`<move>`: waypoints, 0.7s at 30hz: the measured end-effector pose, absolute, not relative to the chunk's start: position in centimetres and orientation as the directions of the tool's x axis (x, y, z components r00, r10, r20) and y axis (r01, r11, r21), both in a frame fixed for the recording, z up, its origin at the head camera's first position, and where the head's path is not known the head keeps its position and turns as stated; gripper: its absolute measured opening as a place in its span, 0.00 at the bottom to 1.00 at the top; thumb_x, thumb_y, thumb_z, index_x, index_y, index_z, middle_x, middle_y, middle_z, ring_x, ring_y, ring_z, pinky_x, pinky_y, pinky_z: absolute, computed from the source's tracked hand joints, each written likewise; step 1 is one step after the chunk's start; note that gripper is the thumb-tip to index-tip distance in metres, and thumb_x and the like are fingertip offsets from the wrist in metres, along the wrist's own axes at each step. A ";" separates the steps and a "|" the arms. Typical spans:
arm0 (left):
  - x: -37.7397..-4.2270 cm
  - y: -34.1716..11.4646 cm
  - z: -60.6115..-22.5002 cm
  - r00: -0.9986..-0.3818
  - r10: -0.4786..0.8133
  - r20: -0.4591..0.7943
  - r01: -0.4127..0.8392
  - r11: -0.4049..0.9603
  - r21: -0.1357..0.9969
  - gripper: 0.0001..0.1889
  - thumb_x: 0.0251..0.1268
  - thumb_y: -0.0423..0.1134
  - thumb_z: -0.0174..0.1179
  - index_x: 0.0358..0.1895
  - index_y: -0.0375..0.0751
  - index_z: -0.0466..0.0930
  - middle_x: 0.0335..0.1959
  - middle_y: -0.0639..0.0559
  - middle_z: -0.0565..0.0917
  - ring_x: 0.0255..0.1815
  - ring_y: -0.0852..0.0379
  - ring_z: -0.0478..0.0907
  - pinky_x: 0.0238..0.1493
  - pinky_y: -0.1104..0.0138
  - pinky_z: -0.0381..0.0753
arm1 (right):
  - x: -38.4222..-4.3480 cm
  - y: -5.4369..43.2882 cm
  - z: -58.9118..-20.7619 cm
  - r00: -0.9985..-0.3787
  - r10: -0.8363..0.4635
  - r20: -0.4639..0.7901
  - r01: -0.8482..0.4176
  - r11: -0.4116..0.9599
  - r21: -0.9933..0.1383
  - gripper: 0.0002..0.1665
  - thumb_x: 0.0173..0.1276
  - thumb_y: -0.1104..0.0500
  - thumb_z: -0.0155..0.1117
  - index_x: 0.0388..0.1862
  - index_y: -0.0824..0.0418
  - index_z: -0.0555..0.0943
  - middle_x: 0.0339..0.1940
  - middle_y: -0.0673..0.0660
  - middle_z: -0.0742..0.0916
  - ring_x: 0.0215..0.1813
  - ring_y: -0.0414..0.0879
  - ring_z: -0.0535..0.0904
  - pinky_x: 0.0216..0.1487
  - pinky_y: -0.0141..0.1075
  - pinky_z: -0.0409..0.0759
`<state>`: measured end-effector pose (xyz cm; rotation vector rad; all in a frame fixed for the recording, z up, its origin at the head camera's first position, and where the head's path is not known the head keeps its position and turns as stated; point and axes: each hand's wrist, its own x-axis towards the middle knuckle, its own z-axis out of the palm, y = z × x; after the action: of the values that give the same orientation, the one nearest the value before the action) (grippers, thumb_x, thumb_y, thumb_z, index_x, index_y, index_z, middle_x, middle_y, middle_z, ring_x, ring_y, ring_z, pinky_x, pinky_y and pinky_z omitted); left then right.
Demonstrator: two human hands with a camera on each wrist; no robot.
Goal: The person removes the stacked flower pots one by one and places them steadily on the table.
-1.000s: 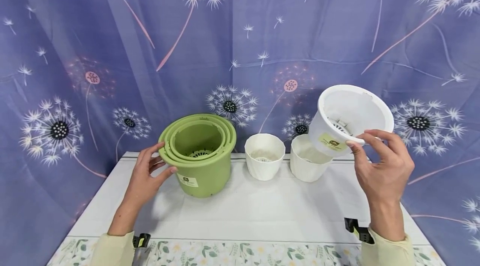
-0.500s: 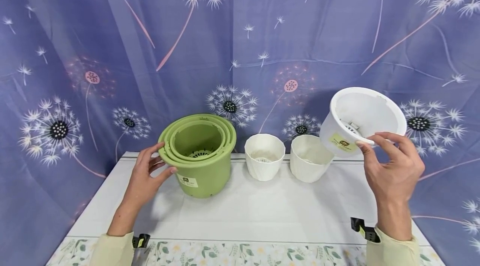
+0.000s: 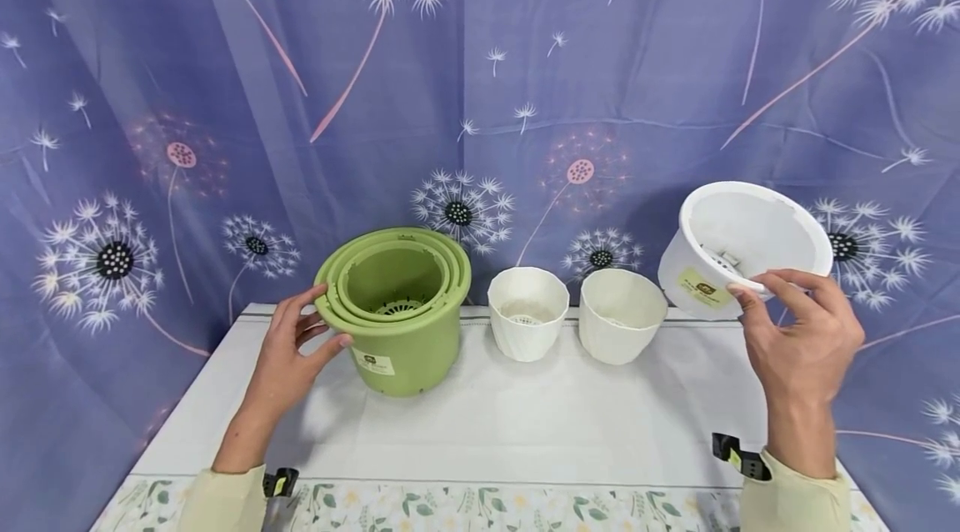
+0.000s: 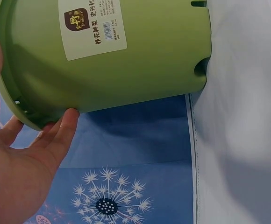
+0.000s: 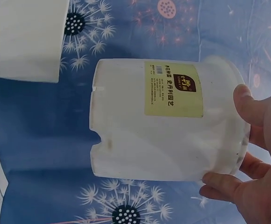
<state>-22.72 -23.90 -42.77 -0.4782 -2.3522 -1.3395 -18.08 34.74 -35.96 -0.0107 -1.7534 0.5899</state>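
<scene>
A nest of green plastic flowerpots (image 3: 420,353), one inside another, stands on the left of the table. My left hand (image 3: 288,353) grips its outer rim at the left, the thumb in front and the other fingers under the lip in the left wrist view. At the right, my right hand (image 3: 806,340) pinches the rim of a white flowerpot (image 5: 126,140), thumb on one side and fingers on the other. That pot is held up above the table, tilted with its mouth partly toward me. It bears a pale yellow label (image 5: 174,88) and has a notched base.
Two smaller white faceted flowerpots stand side by side at the back: the left one (image 3: 527,340) and the right one (image 3: 617,344), between the green nest and the held pot. A purple dandelion curtain (image 3: 525,57) hangs behind the white table (image 3: 510,424).
My right hand has carried the white flowerpot to the right and slightly down, away from the right small pot, whose rim now shows whole. My left hand and the green flowerpots have stayed put.
</scene>
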 end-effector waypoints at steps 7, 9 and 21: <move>-22.8 -23.8 -42.6 -0.861 0.096 0.499 0.477 0.491 0.729 0.44 0.68 0.33 0.74 0.84 0.51 0.61 0.72 0.41 0.66 0.68 0.39 0.76 0.67 0.81 0.79 | -18.2 35.6 -36.4 -0.301 0.328 0.895 -0.248 0.880 -0.406 0.11 0.56 0.66 0.85 0.36 0.70 0.93 0.42 0.66 0.90 0.44 0.48 0.80 0.48 0.12 0.60; -22.8 -23.8 -42.6 -0.862 0.098 0.497 0.477 0.488 0.731 0.44 0.68 0.33 0.74 0.84 0.51 0.61 0.72 0.40 0.65 0.68 0.39 0.76 0.68 0.79 0.79 | -18.2 35.8 -36.5 -0.309 0.331 0.892 -0.238 0.881 -0.410 0.11 0.57 0.66 0.85 0.36 0.70 0.93 0.42 0.66 0.90 0.44 0.53 0.80 0.49 0.12 0.60; -22.9 -23.7 -42.7 -0.859 0.098 0.503 0.482 0.488 0.728 0.44 0.68 0.33 0.74 0.84 0.50 0.61 0.71 0.41 0.66 0.67 0.39 0.77 0.68 0.77 0.80 | -18.3 37.2 -37.5 -0.369 0.314 0.875 -0.212 0.888 -0.408 0.12 0.61 0.64 0.83 0.37 0.73 0.91 0.42 0.70 0.88 0.46 0.68 0.82 0.54 0.09 0.61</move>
<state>-22.90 -23.73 -42.74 -0.4826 -2.3421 -1.3275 -18.29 37.19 -37.46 -0.0759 -1.8695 0.5522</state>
